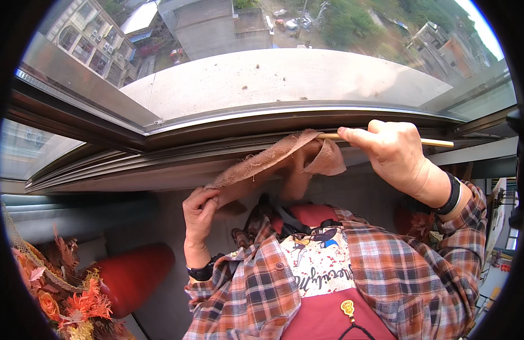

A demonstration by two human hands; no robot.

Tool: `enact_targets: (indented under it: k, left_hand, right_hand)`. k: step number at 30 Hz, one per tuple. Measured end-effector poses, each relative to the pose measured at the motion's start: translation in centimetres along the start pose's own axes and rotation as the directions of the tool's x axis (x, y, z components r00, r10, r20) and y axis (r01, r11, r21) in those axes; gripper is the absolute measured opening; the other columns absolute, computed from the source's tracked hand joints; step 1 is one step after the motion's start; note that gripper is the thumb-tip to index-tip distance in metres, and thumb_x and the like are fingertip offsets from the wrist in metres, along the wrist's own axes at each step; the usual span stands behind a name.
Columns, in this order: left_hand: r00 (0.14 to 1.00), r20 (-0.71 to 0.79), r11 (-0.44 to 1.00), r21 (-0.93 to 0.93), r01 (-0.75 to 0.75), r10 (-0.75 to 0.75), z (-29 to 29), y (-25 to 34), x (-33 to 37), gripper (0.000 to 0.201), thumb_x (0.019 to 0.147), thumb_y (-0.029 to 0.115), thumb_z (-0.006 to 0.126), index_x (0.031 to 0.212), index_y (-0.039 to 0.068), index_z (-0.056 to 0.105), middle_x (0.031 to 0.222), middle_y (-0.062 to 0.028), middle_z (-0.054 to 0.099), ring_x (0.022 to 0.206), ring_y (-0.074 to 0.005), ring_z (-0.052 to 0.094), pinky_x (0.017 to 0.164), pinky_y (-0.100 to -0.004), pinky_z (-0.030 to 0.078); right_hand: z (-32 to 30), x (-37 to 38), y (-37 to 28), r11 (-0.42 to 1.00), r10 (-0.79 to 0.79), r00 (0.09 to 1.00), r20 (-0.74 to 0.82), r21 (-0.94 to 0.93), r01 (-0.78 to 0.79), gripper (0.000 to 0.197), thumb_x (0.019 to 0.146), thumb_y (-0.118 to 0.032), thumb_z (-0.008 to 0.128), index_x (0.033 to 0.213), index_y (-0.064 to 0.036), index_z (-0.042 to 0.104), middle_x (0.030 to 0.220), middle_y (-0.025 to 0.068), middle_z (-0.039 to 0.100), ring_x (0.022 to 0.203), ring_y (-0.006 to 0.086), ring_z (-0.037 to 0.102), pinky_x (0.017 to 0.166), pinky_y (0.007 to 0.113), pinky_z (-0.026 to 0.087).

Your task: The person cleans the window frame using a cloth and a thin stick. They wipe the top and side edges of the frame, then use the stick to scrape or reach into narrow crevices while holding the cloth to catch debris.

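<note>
A worn pinkish-brown cloth point(262, 162) stretches along the inner edge of the window track point(177, 152), its right part drooping in folds. My left hand point(200, 211) is closed on the cloth's left end, just below the track. In my right hand point(393, 156) is a thin pale wooden stick point(438, 142), held in closed fingers with the index finger laid along it. The stick's left tip reaches the cloth's upper right corner; whether it goes under the cloth is hidden. Both hands are near the sill.
Above the track stands a window pane point(284, 79) in a dark frame point(75, 116), with a pale ledge and buildings beyond. At lower left are a red vase point(134, 277) and orange artificial flowers point(83, 303). A bluish rolled fabric point(75, 215) lies under the sill at left.
</note>
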State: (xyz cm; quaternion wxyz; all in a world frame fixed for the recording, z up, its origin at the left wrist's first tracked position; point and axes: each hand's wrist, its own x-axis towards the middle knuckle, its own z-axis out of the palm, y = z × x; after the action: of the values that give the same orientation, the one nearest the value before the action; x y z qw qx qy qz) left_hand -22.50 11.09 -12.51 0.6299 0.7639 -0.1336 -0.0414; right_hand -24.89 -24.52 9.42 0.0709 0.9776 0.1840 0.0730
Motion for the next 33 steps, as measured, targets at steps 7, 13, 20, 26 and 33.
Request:
enact_targets:
  k: [7, 13, 20, 26, 33]
  left_hand:
    - [0.982, -0.186, 0.996, -0.077, -0.035, 0.02, 2.0, -0.6, -1.1, 0.023, 0.08, -0.006, 0.059, 0.099, -0.002, 0.073, 0.073, -0.0035, 0.058, 0.065, -0.0094, 0.05, 0.059, -0.0232, 0.038]
    - [0.965, -0.261, 0.984, -0.158, -0.08, 0.036, 2.1, -1.0, -3.7, 0.024, 0.081, -0.006, 0.058, 0.099, -0.002, 0.073, 0.075, -0.0009, 0.056, 0.067, -0.0072, 0.049, 0.059, -0.0218, 0.037]
    - [0.79, -0.576, 0.882, -0.46, -0.102, -0.21, 3.9, -6.2, -2.0, 0.023, 0.091, 0.01, 0.059, 0.11, -0.001, 0.067, 0.096, -0.0023, 0.064, 0.085, -0.012, 0.059, 0.076, -0.0258, 0.048]
    - [0.694, -0.575, 0.743, -0.664, -0.084, -0.435, 4.6, -6.7, -1.0, 0.018, 0.093, 0.005, 0.052, 0.104, -0.001, 0.065, 0.105, -0.0079, 0.068, 0.092, -0.0156, 0.065, 0.086, -0.0282, 0.051]
    - [0.817, -0.463, 0.79, -0.613, -0.015, -0.344, 3.9, -4.7, 1.1, 0.028, 0.092, -0.001, 0.055, 0.119, -0.005, 0.062, 0.103, -0.0092, 0.068, 0.089, -0.0113, 0.062, 0.079, -0.0227, 0.05]
  right_hand:
    - [1.6, 3.3, -2.7, 0.992, -0.122, 0.992, -0.04, -0.037, 0.121, 0.042, 0.079, -0.005, 0.062, 0.116, -0.0242, 0.068, 0.067, 0.0046, 0.053, 0.058, 0.0235, 0.061, 0.05, 0.035, 0.048]
    - [1.9, 4.4, -6.4, 0.977, -0.2, 0.974, -0.105, -0.098, 0.19, 0.045, 0.079, -0.008, 0.06, 0.122, -0.0211, 0.064, 0.072, 0.0057, 0.056, 0.062, 0.0231, 0.063, 0.05, 0.034, 0.05]
    - [4.8, 9.0, -12.6, 0.804, -0.459, 0.866, -0.2, 0.32, 0.5, 0.015, 0.083, -0.019, 0.06, 0.093, -0.0081, 0.062, 0.072, 0.0124, 0.066, 0.067, 0.0272, 0.069, 0.055, 0.037, 0.054]
    - [5.1, 6.9, -10.7, 0.775, -0.491, 0.871, -0.022, 0.445, 0.449, 0.022, 0.085, -0.016, 0.058, 0.105, -0.0101, 0.065, 0.078, 0.0149, 0.066, 0.072, 0.0307, 0.069, 0.06, 0.041, 0.054]
    - [4.5, 2.1, -4.9, 0.801, -0.448, 0.883, 0.138, 0.501, 0.328, 0.031, 0.084, -0.014, 0.06, 0.113, -0.0131, 0.07, 0.075, 0.0124, 0.066, 0.071, 0.0299, 0.069, 0.06, 0.04, 0.055]
